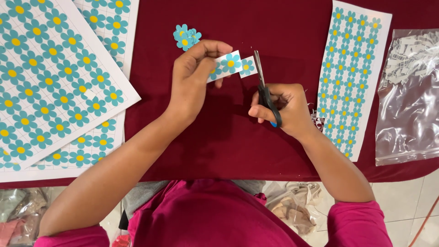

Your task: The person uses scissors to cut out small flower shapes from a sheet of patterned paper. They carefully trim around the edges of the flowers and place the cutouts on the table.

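Snipping: one strip (231, 64), one scissors (265, 89)

left hand (192, 75) pinching flower strip (232, 65), right hand (286, 107) gripping scissors (264, 91)

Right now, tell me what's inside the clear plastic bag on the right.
The clear plastic bag holds small white paper scraps bunched at its top end. Its lower part looks empty, though glare hides some.

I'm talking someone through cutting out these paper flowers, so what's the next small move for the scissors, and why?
Probably close the scissors to snip off the end flower. The left hand holds the paper strip of blue flowers out over the red cloth, and the blades in the right hand already sit at the gap beside the last flower. A few cut flowers lie just above.
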